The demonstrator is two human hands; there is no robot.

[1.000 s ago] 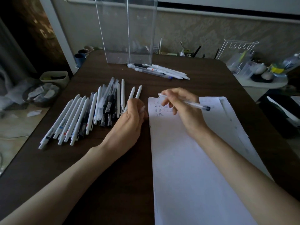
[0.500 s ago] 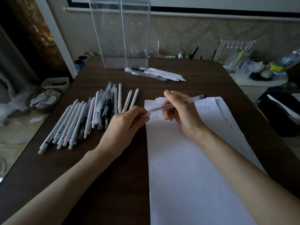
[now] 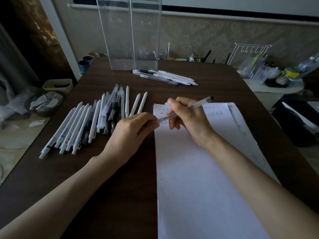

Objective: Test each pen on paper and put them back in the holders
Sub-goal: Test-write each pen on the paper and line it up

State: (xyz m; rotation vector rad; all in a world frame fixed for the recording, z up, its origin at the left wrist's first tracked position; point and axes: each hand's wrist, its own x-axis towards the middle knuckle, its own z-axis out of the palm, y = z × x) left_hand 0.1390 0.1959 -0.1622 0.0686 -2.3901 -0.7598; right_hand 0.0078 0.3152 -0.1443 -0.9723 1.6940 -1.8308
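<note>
My right hand (image 3: 188, 118) grips a clear pen (image 3: 198, 105) with a dark end, slanted over the top of the white paper (image 3: 198, 178). My left hand (image 3: 131, 133) pinches the pen's lower end at the paper's left edge. Small written marks (image 3: 163, 112) sit at the paper's top left. A fan of several white and dark pens (image 3: 89, 119) lies on the table left of my hands. A second small pile of pens (image 3: 164, 76) lies in front of two tall clear holders (image 3: 133, 35) at the back of the table.
The dark wooden table (image 3: 107, 178) ends at the left above a floor with a bowl (image 3: 43, 104) and a small bin (image 3: 57, 84). Cups (image 3: 84, 63) stand at the back left corner. A white wire rack (image 3: 250, 54) and cluttered side table (image 3: 276, 83) are at the right.
My right hand turned the pen from lying across the paper to slanting up right. My left hand reached over and took hold of its lower end. The view tilted up slightly.
</note>
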